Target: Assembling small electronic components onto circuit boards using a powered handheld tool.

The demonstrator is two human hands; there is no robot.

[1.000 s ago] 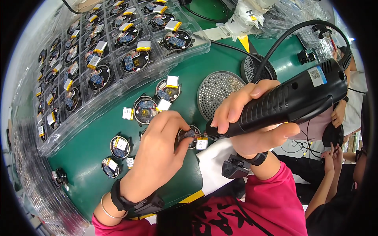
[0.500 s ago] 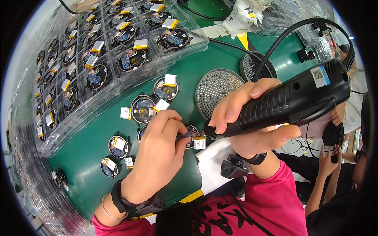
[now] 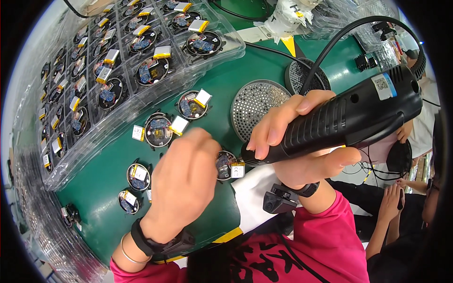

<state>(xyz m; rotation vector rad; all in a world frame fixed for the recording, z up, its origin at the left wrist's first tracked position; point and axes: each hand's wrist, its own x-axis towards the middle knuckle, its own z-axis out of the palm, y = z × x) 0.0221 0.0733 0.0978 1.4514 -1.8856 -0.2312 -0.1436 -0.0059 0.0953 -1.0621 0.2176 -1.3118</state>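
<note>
- The right hand (image 3: pixel 302 141) is closed around a black electric screwdriver (image 3: pixel 339 120); the fingers wrap over its ribbed grip and the thumb lies under it.
- The tip of the screwdriver points to the left of this hand and meets a small round circuit assembly (image 3: pixel 227 165) on the green table (image 3: pixel 226 85).
- The left hand (image 3: pixel 184 181) rests with its back up, just left of the screwdriver tip. Its fingers are bent down at the round assembly and touch it; how they hold it I cannot tell, because the hand covers them.
- A small silver battery with a yellow edge (image 3: pixel 237 170) hangs at the right side of this assembly, directly under the tool tip.
- Beyond the left hand, more round assemblies (image 3: pixel 158 131) with batteries lie loose on the table, and two others (image 3: pixel 138 173) lie to its left.
- Further beyond them stands a clear plastic tray (image 3: pixel 141 61) with many of the same parts in compartments.
- Beyond the right hand is a round perforated metal dish (image 3: pixel 257 106).
- A black cable (image 3: pixel 339 42) goes up from the screwdriver.
</note>
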